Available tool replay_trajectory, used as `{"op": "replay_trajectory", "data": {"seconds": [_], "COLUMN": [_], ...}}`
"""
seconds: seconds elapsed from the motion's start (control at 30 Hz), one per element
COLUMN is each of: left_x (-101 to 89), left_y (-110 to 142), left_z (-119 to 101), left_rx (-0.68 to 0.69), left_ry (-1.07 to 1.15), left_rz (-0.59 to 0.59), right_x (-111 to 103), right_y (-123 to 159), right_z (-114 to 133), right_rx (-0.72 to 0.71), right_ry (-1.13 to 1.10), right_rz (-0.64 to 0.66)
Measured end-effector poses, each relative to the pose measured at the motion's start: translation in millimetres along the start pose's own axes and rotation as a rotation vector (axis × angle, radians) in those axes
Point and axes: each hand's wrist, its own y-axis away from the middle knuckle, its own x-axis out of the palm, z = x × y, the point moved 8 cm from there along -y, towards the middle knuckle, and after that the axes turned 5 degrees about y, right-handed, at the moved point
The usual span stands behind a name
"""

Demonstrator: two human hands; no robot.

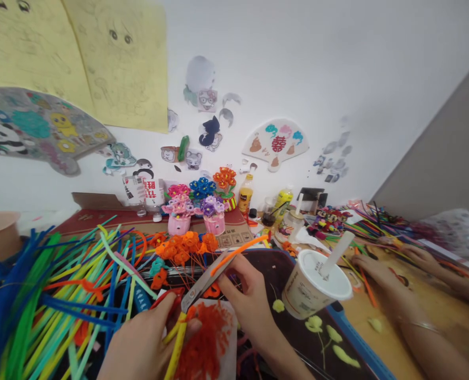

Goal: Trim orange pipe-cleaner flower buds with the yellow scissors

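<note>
My left hand [143,338] is closed around the handles of a pair of scissors [198,289], whose blades point up and to the right. Red shows on one handle, and yellow runs down from the pivot. An orange pipe cleaner [240,250] is pinched in my right hand [250,301], its lower end at the scissor blades. Whether the blades touch it, I cannot tell. Below the scissors lies a heap of orange fuzzy trimmings [202,343] on a pale sheet. Orange pipe-cleaner flowers [182,248] on thin stems stand just behind my hands.
Loose coloured pipe cleaners [79,285] spread across the left. A lidded cup [317,285] with a straw stands right of my right hand. Finished flower pots [179,224] and a juice bottle [246,194] line the wall. Another person's hands [380,285] work at the right.
</note>
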Motion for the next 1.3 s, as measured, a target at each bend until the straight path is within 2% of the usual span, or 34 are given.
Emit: {"op": "replay_trajectory", "data": {"seconds": [0.23, 0.33, 0.63, 0.8, 1.07, 1.3], "left_x": [0.7, -0.8, -8.6, -5.6, -8.2, -2.4], "left_y": [2, 4, 5, 8, 11, 9], "left_z": [-3, -2, -4, 0, -9, -7], "left_rx": [-0.024, -0.027, 0.015, 0.044, 0.108, 0.138], "left_ry": [-0.067, -0.066, 0.034, 0.07, 0.115, 0.127], "left_rz": [0.114, 0.129, 0.071, 0.033, 0.0, 0.008], "right_x": [-5, -6, -13, -15, -15, -10], "right_y": [-1, -2, -2, -2, -2, 2], "right_z": [5, 6, 1, 6, 7, 12], "right_rx": [-0.049, -0.06, -0.086, -0.134, -0.149, -0.212], "right_ry": [0.042, 0.049, 0.014, -0.022, -0.102, -0.084], "right_rz": [-0.015, -0.005, -0.008, -0.013, -0.053, -0.073]}}
